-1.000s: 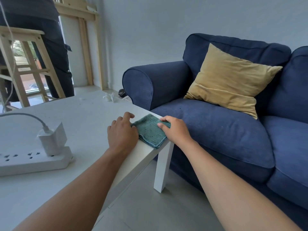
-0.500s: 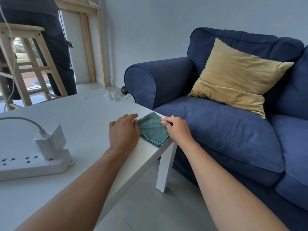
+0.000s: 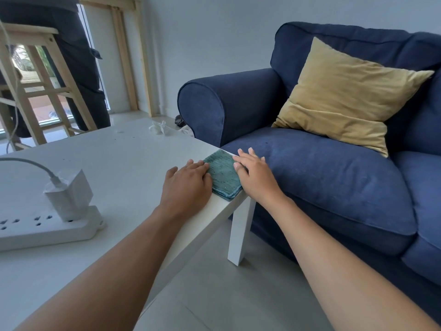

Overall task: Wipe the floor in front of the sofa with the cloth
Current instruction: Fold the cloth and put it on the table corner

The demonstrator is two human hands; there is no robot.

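A folded teal cloth (image 3: 223,174) lies on the near right corner of a white low table (image 3: 124,168). My left hand (image 3: 186,185) rests flat on the table, its fingertips touching the cloth's left edge. My right hand (image 3: 256,180) lies flat over the cloth's right edge with the fingers stretched out and slightly apart. Neither hand grips the cloth. The blue sofa (image 3: 322,177) stands right behind the table corner. Grey floor tiles (image 3: 226,295) show below, between the table and the sofa.
A white power strip (image 3: 47,230) with a plugged-in charger (image 3: 69,194) sits on the table's left. A yellow cushion (image 3: 346,91) leans on the sofa back. Crumpled paper (image 3: 158,127) lies at the table's far edge. A wooden stool (image 3: 35,80) and a standing person (image 3: 78,63) are at the far left.
My right hand has gone from a pinch on the cloth's edge to lying flat with fingers extended. The left hand has barely moved. The view has shifted slightly closer.
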